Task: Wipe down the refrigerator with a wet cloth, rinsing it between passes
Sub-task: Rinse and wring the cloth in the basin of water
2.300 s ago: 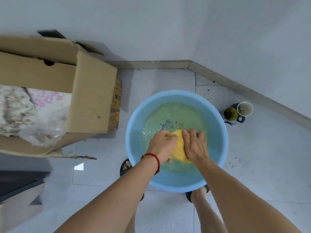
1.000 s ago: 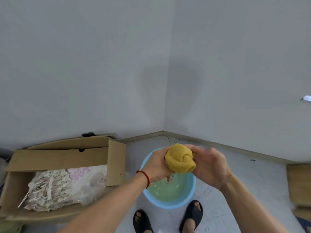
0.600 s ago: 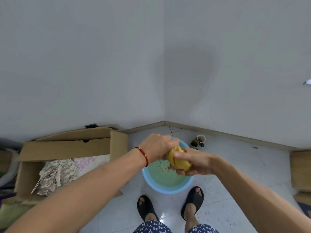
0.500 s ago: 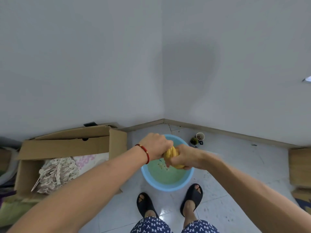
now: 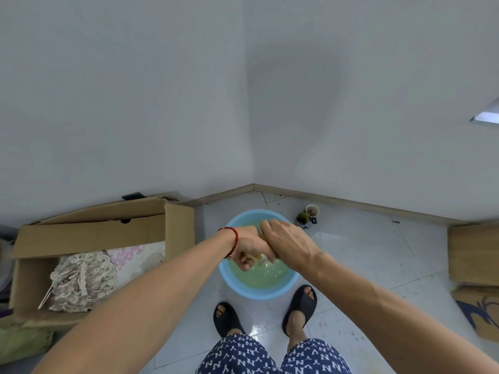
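Both hands are bunched together right over the blue basin (image 5: 290, 283), which sits on the tiled floor (image 5: 364, 255) in the corner of the room. The left hand (image 5: 247, 245) has its fingers curled tight into a fist-like grip around the yellow cloth (image 5: 256, 257), and the right hand (image 5: 286, 242) wraps over the other end, its fingers folded down around the same wad. Only a small bit of the cloth peeks out between and under the two hands, so most of it is hidden; it's held up above the water, not in it. There's a red bracelet (image 5: 234, 240) on the left wrist.

The basin holds greenish water (image 5: 259, 276) with some ripples or droplets under the hands. Just in front of the basin's near rim are the person's feet in dark slides (image 5: 299, 306), with blue patterned shorts (image 5: 272, 357) at the bottom edge of the view.

Left of the basin, right beside it, is an open cardboard box (image 5: 94, 236) with lacy fabric (image 5: 83, 282) stuffed inside. Past the basin's far right rim, near the baseboard, stands a little white cup (image 5: 312, 211) with something dark and round next to it, can't tell what. Well off to the right of the basin are more cardboard pieces (image 5: 472, 255).
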